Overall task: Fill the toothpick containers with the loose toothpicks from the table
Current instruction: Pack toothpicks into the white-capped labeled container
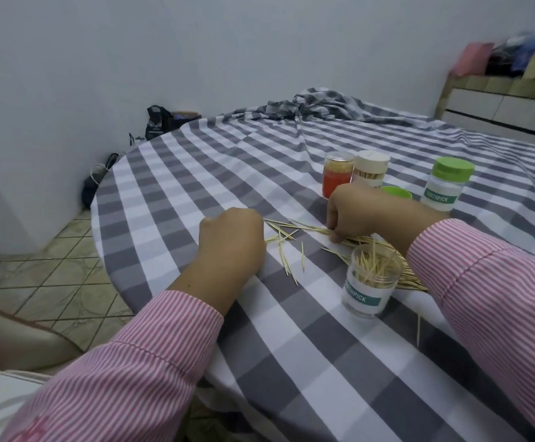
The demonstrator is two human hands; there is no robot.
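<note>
Loose toothpicks lie scattered on the checked tablecloth between my hands. A thicker heap runs under my right hand, whose curled fingers pinch some of it. My left hand rests knuckles-up at the left end of the scatter; its fingertips are hidden. An open clear container labelled TOOTHPICK stands near my right forearm, partly filled with upright toothpicks. One stray toothpick lies by my right sleeve.
Behind my right hand stand an orange-based container, a cream-lidded one, a loose green lid and a green-capped TOOTHPICK container. The round table's edge curves at left over a tiled floor. Crumpled cloth lies at the far side.
</note>
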